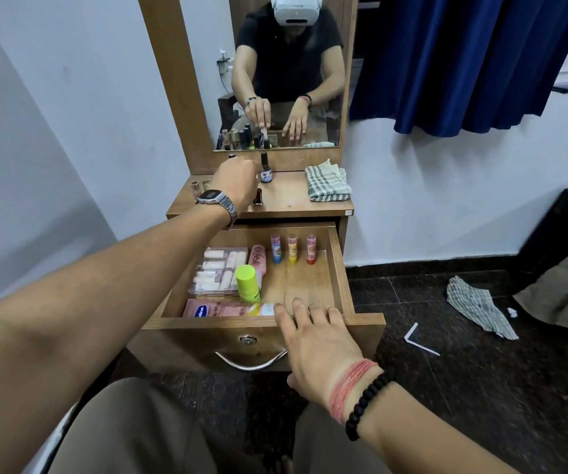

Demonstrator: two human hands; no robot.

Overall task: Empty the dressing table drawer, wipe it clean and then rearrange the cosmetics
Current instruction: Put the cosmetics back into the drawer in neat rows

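Left wrist carries a silver metal-link digital watch (214, 202) with a dark rectangular face. Right wrist carries wound red thread (350, 388) and, beside it, a black bead bracelet (366, 403). Forearms are bare. Trousers (132, 429) are khaki. The mirror reflection shows a black short-sleeved shirt (289, 59) and a white headset (296, 8).

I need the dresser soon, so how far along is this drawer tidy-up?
Well into rearranging. The drawer already holds three upright lip balms, a clear organiser box, a green-capped bottle and a Vaseline tube. The left hand is at the small bottles on the dresser top; the mirror shows it pinching one. The right hand rests on the drawer front. Those bottles remain.
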